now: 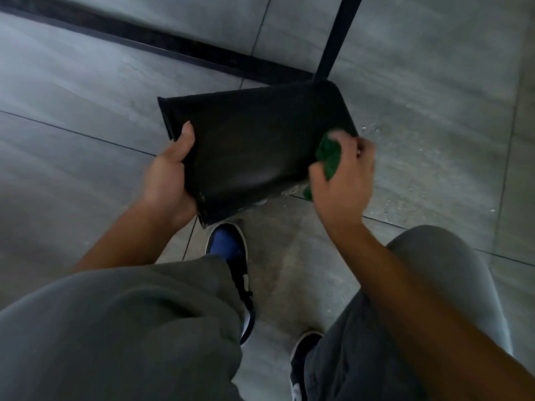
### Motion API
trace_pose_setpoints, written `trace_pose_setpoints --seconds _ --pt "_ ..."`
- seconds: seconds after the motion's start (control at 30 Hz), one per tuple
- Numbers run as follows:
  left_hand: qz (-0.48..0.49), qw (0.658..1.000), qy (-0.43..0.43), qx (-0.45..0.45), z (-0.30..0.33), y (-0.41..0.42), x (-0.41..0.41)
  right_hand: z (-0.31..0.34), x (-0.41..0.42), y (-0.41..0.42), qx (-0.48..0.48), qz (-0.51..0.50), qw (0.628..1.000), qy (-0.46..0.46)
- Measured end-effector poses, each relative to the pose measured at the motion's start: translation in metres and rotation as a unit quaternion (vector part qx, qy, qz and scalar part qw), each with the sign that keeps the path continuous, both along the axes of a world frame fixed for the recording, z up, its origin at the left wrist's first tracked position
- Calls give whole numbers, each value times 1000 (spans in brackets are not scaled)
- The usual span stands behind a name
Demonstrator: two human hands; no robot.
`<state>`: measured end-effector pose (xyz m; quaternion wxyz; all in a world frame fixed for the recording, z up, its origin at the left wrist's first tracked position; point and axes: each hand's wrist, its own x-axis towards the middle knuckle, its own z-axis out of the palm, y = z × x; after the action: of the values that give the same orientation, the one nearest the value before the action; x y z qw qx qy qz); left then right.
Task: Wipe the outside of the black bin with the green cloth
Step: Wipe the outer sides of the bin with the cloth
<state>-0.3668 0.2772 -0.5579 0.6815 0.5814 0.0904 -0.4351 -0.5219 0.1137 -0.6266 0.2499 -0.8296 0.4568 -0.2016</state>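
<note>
Holding black bin [257, 146] tipped over the floor, long axis left-right: left hand [168, 175] grips the rim end; right hand [344, 175] clutches green cloth [328, 157] against the base-end corner.

A person in loose grey shorts [144, 328], forearms bare with no sleeves in view. Dark sneakers [231, 256] with white-trimmed soles, black laces and a blue panel on the left shoe's toe

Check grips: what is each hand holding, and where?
Left hand grips the black bin by its near-left edge, thumb on top. Right hand grips the bunched green cloth against the bin's right edge.
</note>
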Motion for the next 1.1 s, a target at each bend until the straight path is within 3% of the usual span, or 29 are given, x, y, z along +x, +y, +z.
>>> trace_pose_setpoints --seconds 0.03,0.13,0.2,0.27,0.4,0.47,0.67,0.73,0.8,0.87,0.93,1.0,1.1 --pt "4 1000 2 -2 2 -1 0 9 12 15 8 12 1000 8" --pt "1 999 25 -23 6 -6 -1 45 50 88 -39 213 976 -36" --pt "-16 999 33 -16 7 -5 -1 47 51 103 -45 289 955 -50" --pt "-27 999 18 2 4 -2 -1 37 37 74 -46 258 964 -42" --pt "-56 997 -47 24 -3 0 -2 11 31 -32 -64 13 996 54" --pt "-72 995 -63 25 -1 -5 -3 16 51 -47 -50 -34 996 68" --pt "-68 990 -122 26 11 -20 1 60 97 73 -72 220 967 -108" --pt "-67 990 -118 34 11 -17 2 53 96 40 -92 213 968 -98" --pt "-64 990 -108 61 7 -10 1 31 85 -12 -95 120 988 -22" --pt "-65 989 -112 77 5 -5 0 13 66 -66 -27 -11 999 43" --pt "-76 986 -125 78 8 -10 1 11 58 -83 27 -78 995 51" --pt "-82 983 -141 78 14 -20 1 24 70 -47 -12 -30 999 31" --pt "-87 974 -192 85 13 -21 1 54 88 41 -66 152 983 -79"
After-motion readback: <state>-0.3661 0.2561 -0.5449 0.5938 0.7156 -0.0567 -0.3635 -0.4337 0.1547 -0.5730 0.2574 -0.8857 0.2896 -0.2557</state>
